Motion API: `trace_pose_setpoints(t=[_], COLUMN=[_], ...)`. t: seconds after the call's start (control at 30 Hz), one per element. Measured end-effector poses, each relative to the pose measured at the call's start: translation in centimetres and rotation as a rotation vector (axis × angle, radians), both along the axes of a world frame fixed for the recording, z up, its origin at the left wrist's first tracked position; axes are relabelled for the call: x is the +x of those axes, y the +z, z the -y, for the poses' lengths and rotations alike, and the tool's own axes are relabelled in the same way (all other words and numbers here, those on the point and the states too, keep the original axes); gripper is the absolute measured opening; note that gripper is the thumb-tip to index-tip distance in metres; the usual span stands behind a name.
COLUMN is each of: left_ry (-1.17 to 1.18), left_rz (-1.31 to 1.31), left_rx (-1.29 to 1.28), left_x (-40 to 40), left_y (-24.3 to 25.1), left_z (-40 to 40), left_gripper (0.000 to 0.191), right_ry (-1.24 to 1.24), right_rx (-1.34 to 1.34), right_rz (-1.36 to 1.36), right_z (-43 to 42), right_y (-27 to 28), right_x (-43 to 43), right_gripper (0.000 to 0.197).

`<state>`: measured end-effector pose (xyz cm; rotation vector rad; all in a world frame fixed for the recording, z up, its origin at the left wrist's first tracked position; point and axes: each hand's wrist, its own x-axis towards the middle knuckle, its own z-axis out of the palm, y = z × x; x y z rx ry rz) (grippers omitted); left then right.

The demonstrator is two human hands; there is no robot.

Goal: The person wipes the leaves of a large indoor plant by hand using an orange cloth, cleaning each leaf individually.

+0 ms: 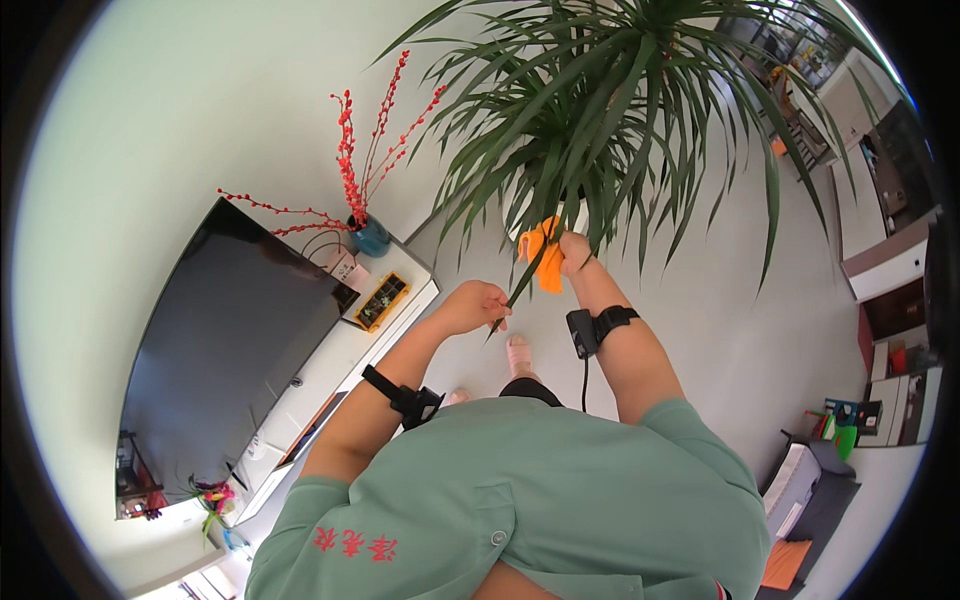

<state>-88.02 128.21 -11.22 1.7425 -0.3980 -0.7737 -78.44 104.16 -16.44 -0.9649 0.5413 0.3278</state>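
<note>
A tall potted plant with long, narrow green leaves (pixel 600 112) fills the top of the head view, and part of its white pot (pixel 517 217) shows beneath the foliage. My right hand (pixel 576 253) grips an orange cloth (pixel 547 259) against one long leaf below the crown; leaves hide some of its fingers. Lower and to the left, my left hand (pixel 480 307) pinches that leaf (pixel 517 291) near its tip between thumb and fingers.
At left, a white cabinet (pixel 420 279) bears a blue vase (pixel 369 236) with red-berry branches and a yellow seedling tray (pixel 381 301). A large television (pixel 225 322) stands along the wall. A grey sofa (pixel 829 502) is at lower right.
</note>
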Motion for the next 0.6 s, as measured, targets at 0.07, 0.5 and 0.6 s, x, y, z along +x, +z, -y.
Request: trace_pose_setpoints(t=[0.07, 0.5, 0.6], left_ry=[-0.059, -0.083, -0.066], left_rz=[-0.038, -0.057, -0.055], left_rx=[-0.064, -0.013, 0.008], left_x=[-1.0, -3.8, -4.0], left_y=[-0.3, -0.1, -0.4], left_z=[-0.5, -2.9, -3.2], left_gripper=[0.013, 0.013, 0.014], right_ry=[-0.043, -0.134, 0.01], right_rx=[-0.073, 0.134, 0.118], right_rz=[-0.119, -0.2, -0.133], right_z=[-0.2, 1.8, 1.6], right_y=[0.6, -0.8, 0.0], right_x=[-2.8, -12.5, -14.1], right_gripper=[0.022, 0.04, 0.035])
